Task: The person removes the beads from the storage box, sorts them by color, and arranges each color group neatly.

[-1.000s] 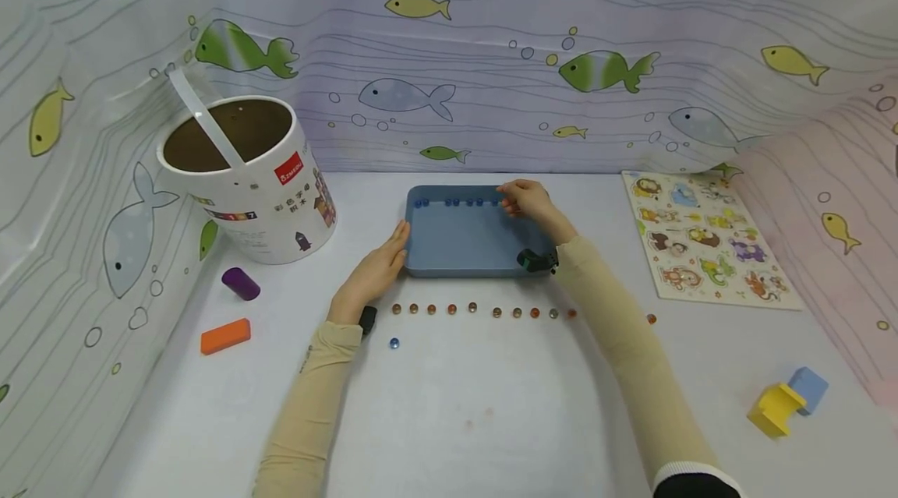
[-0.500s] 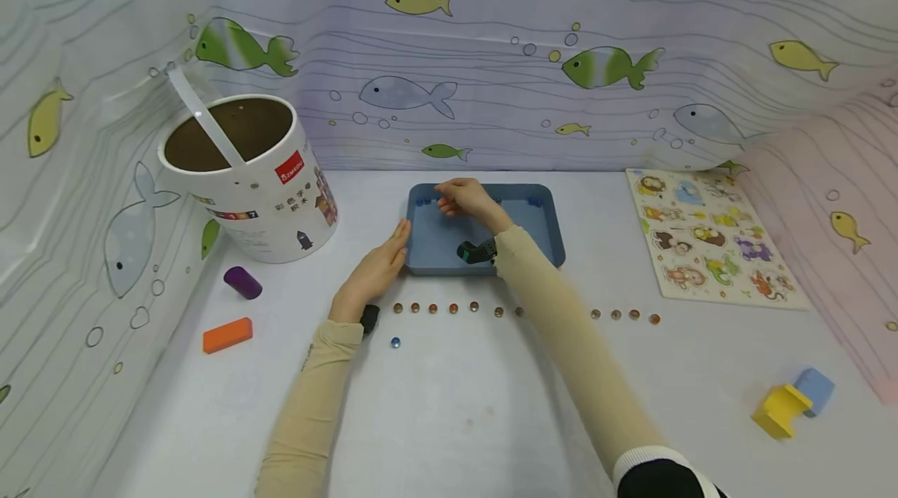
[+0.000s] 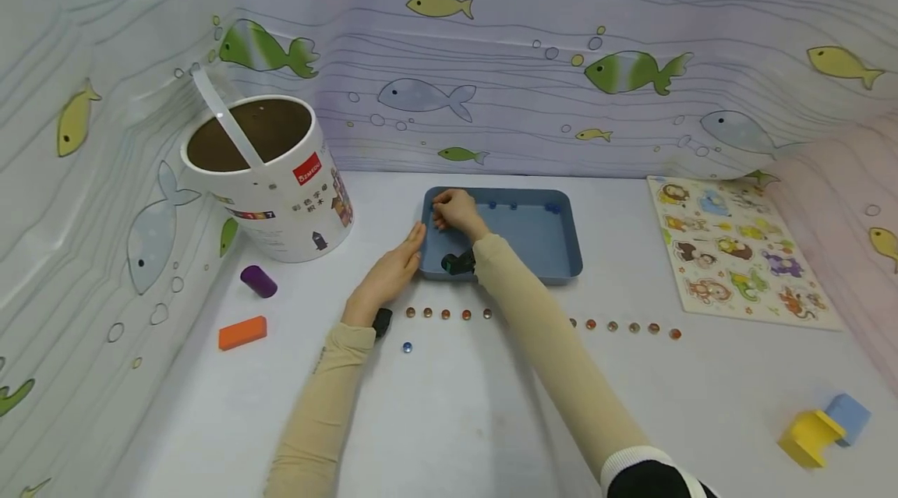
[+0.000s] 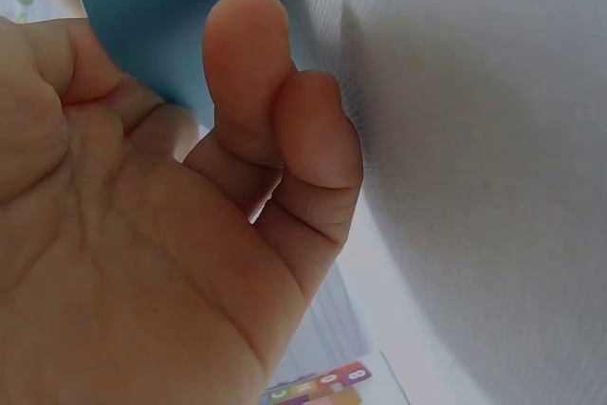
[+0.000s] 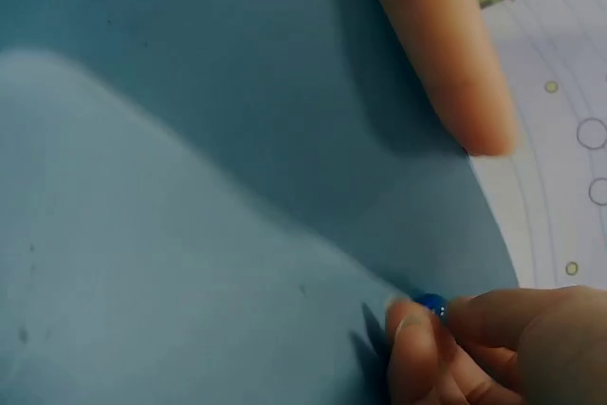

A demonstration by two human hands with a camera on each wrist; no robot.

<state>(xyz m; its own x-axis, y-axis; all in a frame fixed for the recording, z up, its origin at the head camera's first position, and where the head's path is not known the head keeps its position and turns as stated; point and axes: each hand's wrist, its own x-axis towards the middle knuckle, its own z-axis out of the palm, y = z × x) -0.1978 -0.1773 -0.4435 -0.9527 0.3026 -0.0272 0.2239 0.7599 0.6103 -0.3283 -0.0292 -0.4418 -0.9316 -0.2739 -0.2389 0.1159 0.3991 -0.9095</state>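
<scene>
In the head view my right hand (image 3: 459,213) is inside the far-left corner of a shallow blue-grey tray (image 3: 522,252). Thumb and fingertip pinch a small blue glass bead (image 5: 432,303) there, as the right wrist view shows. Along the tray's far wall lie a few more blue beads (image 3: 513,206). My left hand (image 3: 388,276) rests against the tray's left side, fingers nearly straight and together; the left wrist view shows its palm (image 4: 142,234) beside the tray wall. Amber and clear beads (image 3: 466,315) form a row in front of the tray, partly hidden by my right sleeve.
One blue bead (image 3: 408,347) lies before the row. At left stand a white bucket (image 3: 281,217), a purple cylinder (image 3: 259,281) and an orange block (image 3: 242,333). An animal puzzle board (image 3: 744,256) lies at right, with yellow (image 3: 810,437) and blue blocks (image 3: 849,418) nearer.
My right hand has moved left along the tray's far side into the left corner, where it now pinches a bead. My left hand has stayed at the tray's side. The head view has shifted slightly.
</scene>
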